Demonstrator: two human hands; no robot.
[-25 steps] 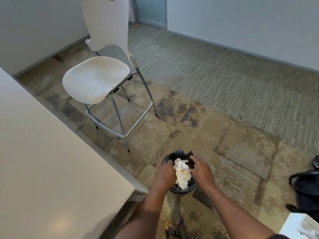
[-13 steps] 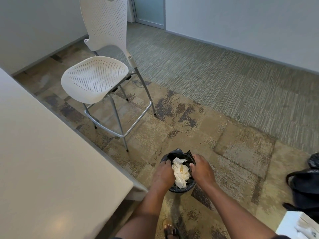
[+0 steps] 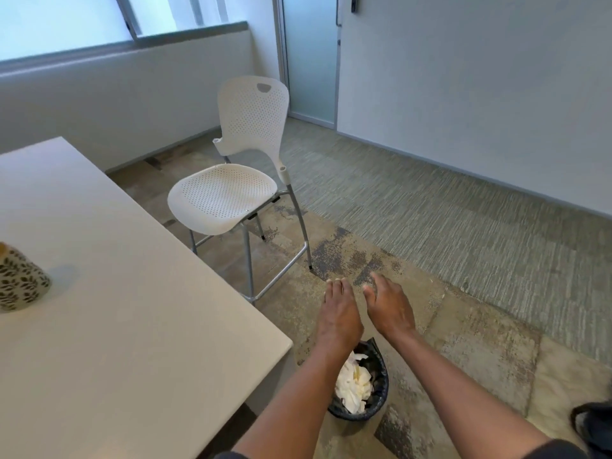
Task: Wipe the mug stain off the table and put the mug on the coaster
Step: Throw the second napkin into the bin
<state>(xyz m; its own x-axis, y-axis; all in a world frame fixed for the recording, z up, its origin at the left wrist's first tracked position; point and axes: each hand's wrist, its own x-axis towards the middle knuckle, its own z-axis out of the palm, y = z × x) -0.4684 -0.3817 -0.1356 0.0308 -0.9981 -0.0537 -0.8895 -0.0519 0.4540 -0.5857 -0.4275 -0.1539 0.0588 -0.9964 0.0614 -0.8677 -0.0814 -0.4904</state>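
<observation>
Both hands, left hand (image 3: 337,318) and right hand (image 3: 390,311), are held flat and empty above the bin (image 3: 376,392). Mug (image 3: 20,279) on the bench (image 3: 132,326) should be gripped firmly; no coaster is seen.

White bench (image 3: 139,326), bearing a leaf-patterned mug (image 3: 20,281) at its left edge; patterned carpet floor (image 3: 463,260), bearing a white perforated chair (image 3: 228,197) and a black-lined bin (image 3: 377,392) of crumpled paper (image 3: 352,385).
</observation>
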